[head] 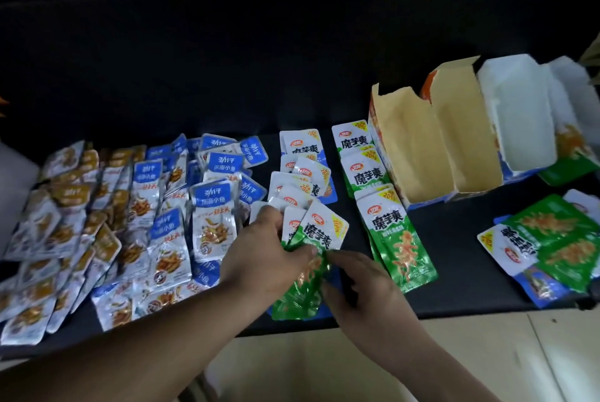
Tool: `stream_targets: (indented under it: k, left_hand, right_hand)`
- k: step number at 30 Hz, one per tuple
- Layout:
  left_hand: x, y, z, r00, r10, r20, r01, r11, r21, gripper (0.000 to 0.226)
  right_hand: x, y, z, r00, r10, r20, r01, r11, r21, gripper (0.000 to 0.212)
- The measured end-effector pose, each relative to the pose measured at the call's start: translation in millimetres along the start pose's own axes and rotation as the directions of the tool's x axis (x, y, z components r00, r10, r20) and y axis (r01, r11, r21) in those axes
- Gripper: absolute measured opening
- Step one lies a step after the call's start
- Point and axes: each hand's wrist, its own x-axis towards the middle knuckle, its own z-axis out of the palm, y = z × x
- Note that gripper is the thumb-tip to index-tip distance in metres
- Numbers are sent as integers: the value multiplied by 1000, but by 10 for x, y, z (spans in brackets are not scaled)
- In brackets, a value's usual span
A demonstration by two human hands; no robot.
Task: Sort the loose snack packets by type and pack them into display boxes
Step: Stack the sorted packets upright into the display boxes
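The left hand (266, 249) closes its grip round a fanned bundle of green packets (324, 231) at six o'clock on the desk (454, 288). The right hand (367, 284) pinches the bundle's three o'clock edge. The foil looks light, floppy and slick, so it probably slides; hold it mid-stack with the edges squared.

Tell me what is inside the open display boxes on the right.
Only bare inner walls show in the two tan-lined boxes and the white-lined box; nothing else is visible inside. The near walls cover each floor, so what lies there is unknown.
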Motion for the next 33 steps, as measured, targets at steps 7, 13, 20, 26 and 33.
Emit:
stream_targets:
  k: [7,13,20,26,33]
  left_hand:
    - [-102,-62,-180,995,96,-14,-96,995,42,56]
    - [-196,-11,-82,944,319,77,-319,948,-17,36]
    - [-161,215,153,883,455,110,-466,880,94,31]
    - [-182,393,261,823,436,364,-557,746,365,54]
    - [-153,493,328,857,385,344,-516,641,568,26]
  right_hand:
    - [88,25,13,996,-85,-30,80,988,-135,55]
    - [90,112,-15,989,-138,45,145,958,-249,60]
    - [58,210,-173,989,-149,17,149,988,30,48]
    - [-23,294,-407,999,-30,-28,31,999,39,27]
    - [-191,341,-670,983,88,-161,-98,993,-60,31]
